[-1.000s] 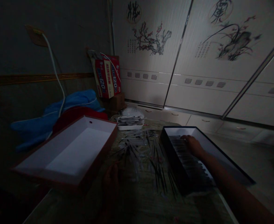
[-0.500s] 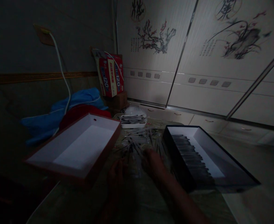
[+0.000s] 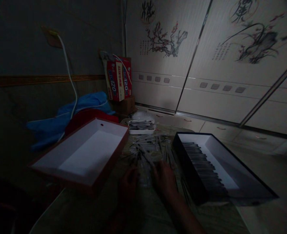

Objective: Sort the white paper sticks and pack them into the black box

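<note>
A heap of thin dark sticks in clear sleeves lies on the table between two open boxes. My left hand and my right hand rest side by side at the near edge of the heap, a clear sleeve between them. The scene is very dark and their fingers are not clear. A dark box on the right holds a neat row of the same sticks. The red box on the left, white inside, stands tilted.
A small white tray of sticks sits at the far side of the table. Blue cloth and a white cable lie at the left. A red carton leans on the wall. Painted sliding doors fill the back.
My right hand has left the dark box and come back left to the heap, next to my left hand. The view has shifted slightly.
</note>
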Tool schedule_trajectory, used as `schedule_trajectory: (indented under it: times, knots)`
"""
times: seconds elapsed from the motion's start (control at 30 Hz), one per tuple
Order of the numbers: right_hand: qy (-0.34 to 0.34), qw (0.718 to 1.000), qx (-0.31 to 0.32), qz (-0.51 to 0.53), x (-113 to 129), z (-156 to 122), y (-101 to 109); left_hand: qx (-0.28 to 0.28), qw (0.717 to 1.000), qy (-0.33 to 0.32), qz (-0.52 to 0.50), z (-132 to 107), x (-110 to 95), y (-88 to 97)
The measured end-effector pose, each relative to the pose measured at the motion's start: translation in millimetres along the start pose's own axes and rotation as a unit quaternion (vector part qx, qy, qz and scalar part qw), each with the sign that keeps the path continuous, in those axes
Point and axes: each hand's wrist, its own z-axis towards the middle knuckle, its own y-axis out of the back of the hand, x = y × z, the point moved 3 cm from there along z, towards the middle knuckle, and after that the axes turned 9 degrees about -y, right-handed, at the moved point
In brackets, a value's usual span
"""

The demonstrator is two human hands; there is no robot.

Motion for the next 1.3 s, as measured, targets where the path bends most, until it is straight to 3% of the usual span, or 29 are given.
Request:
schedule_trajectory:
  times: [0.13,0.27,0.33,0.43,0.5,0.6,0.83,1.3]
  knots:
    - [0.09,0.985,-0.028,0.141,0,-37,0,0.066,0.996,0.026,-0.058,-3,0,-9.5]
    - [0.11,0.978,0.001,0.178,4,-47,0,0.101,0.99,0.049,-0.082,-1,-2,-11.2]
    - [0.093,0.982,0.019,0.164,2,-35,5,0.082,0.993,0.048,-0.068,1,-4,-7.8]
    - [0.007,0.998,0.013,0.055,-10,-9,14,0.041,0.996,0.052,-0.058,3,-7,-2.7]
    - [-0.057,0.997,0.034,-0.029,-20,4,19,0.026,0.995,0.064,-0.072,3,-8,-1.6]
    - [-0.101,0.989,0.081,-0.078,-31,12,24,0.012,0.991,0.086,-0.097,3,-9,-2.3]
    - [-0.102,0.984,0.124,-0.082,-41,9,22,0.02,0.991,0.088,-0.099,3,-5,-4.7]
    - [-0.114,0.982,0.121,-0.094,-35,8,25,0.014,0.99,0.081,-0.114,1,-4,-3.2]
